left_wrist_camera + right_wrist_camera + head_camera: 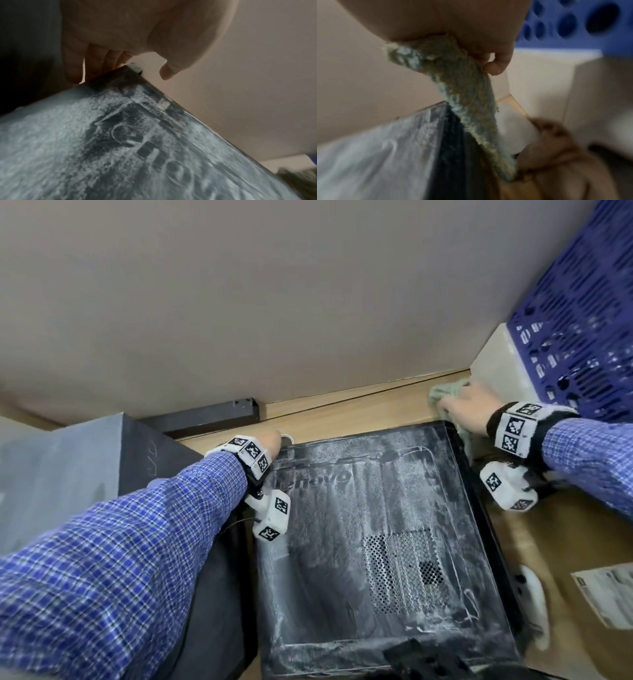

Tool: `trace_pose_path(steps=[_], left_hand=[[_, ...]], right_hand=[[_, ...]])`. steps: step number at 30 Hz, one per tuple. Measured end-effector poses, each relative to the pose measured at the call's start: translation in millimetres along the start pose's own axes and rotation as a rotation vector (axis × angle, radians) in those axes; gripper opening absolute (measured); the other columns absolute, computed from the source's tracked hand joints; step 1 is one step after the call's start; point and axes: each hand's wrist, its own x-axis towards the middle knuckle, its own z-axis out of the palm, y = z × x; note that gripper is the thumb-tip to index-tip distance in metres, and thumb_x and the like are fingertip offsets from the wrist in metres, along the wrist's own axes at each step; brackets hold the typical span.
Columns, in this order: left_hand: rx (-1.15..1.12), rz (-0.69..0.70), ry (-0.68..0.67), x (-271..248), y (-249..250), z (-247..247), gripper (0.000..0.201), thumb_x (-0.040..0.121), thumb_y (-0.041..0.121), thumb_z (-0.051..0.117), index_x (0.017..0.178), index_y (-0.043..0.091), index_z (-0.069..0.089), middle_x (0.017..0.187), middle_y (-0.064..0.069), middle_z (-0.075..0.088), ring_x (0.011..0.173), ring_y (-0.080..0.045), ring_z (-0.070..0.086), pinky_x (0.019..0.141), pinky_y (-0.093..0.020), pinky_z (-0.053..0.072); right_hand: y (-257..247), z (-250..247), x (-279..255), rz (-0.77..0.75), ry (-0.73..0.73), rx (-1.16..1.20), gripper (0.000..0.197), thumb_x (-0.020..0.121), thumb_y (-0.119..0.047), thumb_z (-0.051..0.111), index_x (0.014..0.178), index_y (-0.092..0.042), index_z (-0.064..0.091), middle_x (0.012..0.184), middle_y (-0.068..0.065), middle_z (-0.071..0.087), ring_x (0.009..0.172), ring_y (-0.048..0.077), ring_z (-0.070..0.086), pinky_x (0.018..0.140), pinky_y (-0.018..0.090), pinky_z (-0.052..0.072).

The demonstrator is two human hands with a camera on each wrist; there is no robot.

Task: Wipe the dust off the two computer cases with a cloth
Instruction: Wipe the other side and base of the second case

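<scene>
A black Lenovo computer case (pixel 376 525) lies flat at centre, its top panel thick with white dust and smear marks (pixel 120 148). A second dark case (pixel 85 467) stands to its left, also dusty. My left hand (pixel 274 441) sits on the flat case's far left corner; its fingers (pixel 96 67) hook down over the edge while the thumb hovers apart. At the far right corner my right hand (pixel 462 405) grips a bunched green cloth (pixel 445 395). The cloth (pixel 467 94) hangs down along the right side of the case (pixel 385 155).
A beige panel (pixel 274 302) closes off the back of the wooden desk (pixel 342 405). A blue perforated crate (pixel 575 302) and a white box (pixel 500 364) crowd the right hand. A printed paper (pixel 609 590) and a white object (pixel 534 604) lie right of the case.
</scene>
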Motion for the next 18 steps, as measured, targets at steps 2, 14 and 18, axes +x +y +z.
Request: trace_pose_path(steps=[2, 14, 18], left_hand=[[0.013, 0.043, -0.009, -14, 10, -1, 0.037, 0.107, 0.004, 0.028, 0.135, -0.007, 0.050, 0.130, -0.023, 0.057, 0.119, -0.031, 0.056, 0.092, -0.029, 0.040], [-0.156, 0.000, -0.114, -63, -13, 40, 0.047, 0.110, 0.021, 0.022, 0.146, -0.004, 0.038, 0.151, -0.024, 0.040, 0.139, -0.036, 0.037, 0.109, -0.036, 0.030], [-0.262, -0.019, -0.081, -80, -18, 58, 0.048, 0.109, 0.022, 0.022, 0.144, -0.005, 0.041, 0.150, -0.024, 0.041, 0.138, -0.036, 0.039, 0.107, -0.035, 0.033]], right_hand=[[5, 6, -11, -0.102, -0.091, -0.181, 0.011, 0.089, -0.037, 0.051, 0.094, -0.028, 0.055, 0.092, -0.008, 0.060, 0.080, 0.010, 0.063, 0.086, 0.035, 0.055], [27, 20, -82, -0.174, -0.092, -0.325, 0.027, 0.090, -0.031, 0.063, 0.114, -0.021, 0.063, 0.083, -0.003, 0.068, 0.075, 0.023, 0.070, 0.071, 0.041, 0.059], [47, 33, -113, -0.161, -0.133, -0.314, 0.026, 0.088, -0.034, 0.065, 0.112, -0.027, 0.066, 0.082, -0.007, 0.071, 0.073, 0.020, 0.070, 0.071, 0.042, 0.059]])
